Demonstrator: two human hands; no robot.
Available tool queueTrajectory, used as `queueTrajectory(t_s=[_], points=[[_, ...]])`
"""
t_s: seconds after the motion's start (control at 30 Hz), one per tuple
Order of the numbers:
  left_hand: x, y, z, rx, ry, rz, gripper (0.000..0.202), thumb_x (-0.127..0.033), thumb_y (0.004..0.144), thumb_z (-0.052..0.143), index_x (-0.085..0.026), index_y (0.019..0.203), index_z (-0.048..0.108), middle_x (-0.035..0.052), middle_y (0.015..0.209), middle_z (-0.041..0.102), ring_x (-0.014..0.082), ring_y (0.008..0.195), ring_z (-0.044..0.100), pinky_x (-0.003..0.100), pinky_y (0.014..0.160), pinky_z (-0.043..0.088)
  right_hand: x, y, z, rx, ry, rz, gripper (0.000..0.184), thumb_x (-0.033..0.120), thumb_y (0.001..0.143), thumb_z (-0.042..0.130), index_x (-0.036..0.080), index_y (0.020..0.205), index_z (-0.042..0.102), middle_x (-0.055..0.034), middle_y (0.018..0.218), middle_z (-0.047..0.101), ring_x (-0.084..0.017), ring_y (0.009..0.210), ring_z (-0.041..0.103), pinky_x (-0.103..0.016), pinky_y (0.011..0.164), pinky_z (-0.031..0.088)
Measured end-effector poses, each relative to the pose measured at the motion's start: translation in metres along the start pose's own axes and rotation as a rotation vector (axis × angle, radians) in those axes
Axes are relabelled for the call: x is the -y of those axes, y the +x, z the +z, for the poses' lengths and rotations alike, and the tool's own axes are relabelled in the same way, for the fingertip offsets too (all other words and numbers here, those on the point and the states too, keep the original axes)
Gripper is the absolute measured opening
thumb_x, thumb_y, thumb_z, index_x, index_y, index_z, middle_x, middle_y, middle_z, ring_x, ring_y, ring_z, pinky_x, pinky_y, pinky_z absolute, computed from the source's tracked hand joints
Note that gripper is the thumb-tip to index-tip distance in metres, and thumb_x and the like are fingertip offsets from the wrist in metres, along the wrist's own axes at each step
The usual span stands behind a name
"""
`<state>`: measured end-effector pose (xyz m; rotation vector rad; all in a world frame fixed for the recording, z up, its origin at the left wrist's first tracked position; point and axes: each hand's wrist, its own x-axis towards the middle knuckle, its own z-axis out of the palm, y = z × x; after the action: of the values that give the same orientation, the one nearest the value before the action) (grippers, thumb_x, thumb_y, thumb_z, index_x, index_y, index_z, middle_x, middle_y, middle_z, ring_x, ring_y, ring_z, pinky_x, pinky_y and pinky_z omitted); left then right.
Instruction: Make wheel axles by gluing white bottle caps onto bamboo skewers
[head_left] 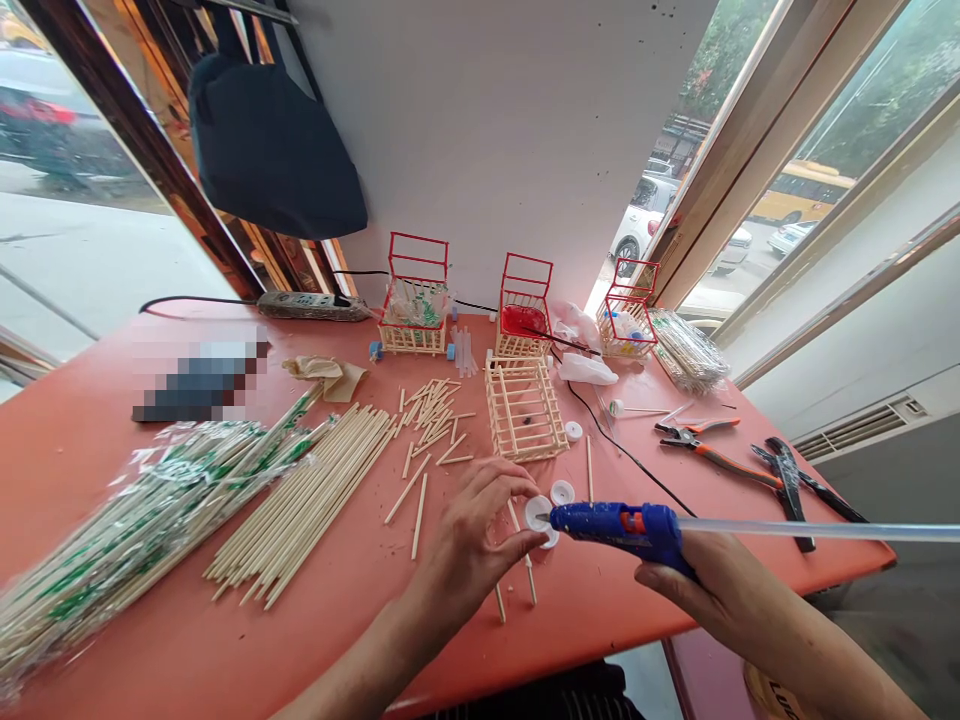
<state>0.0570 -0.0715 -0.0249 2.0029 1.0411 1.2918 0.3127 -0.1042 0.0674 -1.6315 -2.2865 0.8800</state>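
Note:
My left hand (480, 525) pinches a white bottle cap (535, 512) between thumb and fingers. In my right hand (709, 575) is a blue hot glue gun (619, 525), its nozzle tip at the cap. A long clear glue stick (817, 530) sticks out of the gun's back end. Beside the held cap lies another white cap (562, 492), with part of one more showing below. Short wooden sticks (531, 580) lie under and near my left hand. Just beyond, a small frame of wooden sticks (525, 408) rests on the table.
Three small stick carts with red handles, one a green-and-clear-filled cart (414, 310), stand along the wall. Loose wooden sticks (300, 510) and wrapped bundles (150, 540) lie left. Pliers (720, 455) lie right. A black cord (630, 450) crosses toward the gun. A power strip (311, 304) sits back left.

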Motion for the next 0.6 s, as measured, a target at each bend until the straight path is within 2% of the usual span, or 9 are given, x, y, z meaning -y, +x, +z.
queueTrajectory(t_s=[0.13, 0.37, 0.6], points=[[-0.0009, 0.0009, 0.0001, 0.003, -0.009, 0.014, 0.025, -0.023, 0.084, 0.082, -0.021, 0.104, 0.068, 0.0079, 0.107, 0.073, 0.0278, 0.11, 0.066, 0.04, 0.094, 0.054, 0.0009, 0.0021, 0.0007, 0.003, 0.009, 0.006, 0.037, 0.048, 0.097, 0.056, 0.026, 0.119, 0.075, -0.0024, 0.074, 0.073, -0.024, 0.069, 0.064, -0.036, 0.073, 0.057], [-0.0007, -0.0004, 0.0008, 0.001, -0.021, 0.004, 0.027, -0.017, 0.082, 0.083, -0.021, 0.104, 0.067, 0.0069, 0.108, 0.072, 0.0267, 0.11, 0.065, 0.039, 0.095, 0.053, 0.0007, -0.0001, -0.0044, -0.008, -0.055, 0.026, 0.039, 0.054, 0.098, 0.053, 0.023, 0.093, 0.076, -0.0029, 0.07, 0.07, -0.023, 0.067, 0.063, -0.033, 0.07, 0.056], [-0.0005, -0.0009, 0.0011, -0.007, -0.012, 0.001, 0.028, -0.015, 0.081, 0.083, -0.021, 0.104, 0.068, 0.007, 0.108, 0.072, 0.0277, 0.11, 0.065, 0.04, 0.095, 0.052, 0.0061, -0.0001, -0.0078, 0.024, -0.026, -0.012, 0.042, 0.058, 0.099, 0.051, 0.025, 0.087, 0.075, -0.002, 0.067, 0.068, -0.023, 0.065, 0.063, -0.033, 0.073, 0.056]])
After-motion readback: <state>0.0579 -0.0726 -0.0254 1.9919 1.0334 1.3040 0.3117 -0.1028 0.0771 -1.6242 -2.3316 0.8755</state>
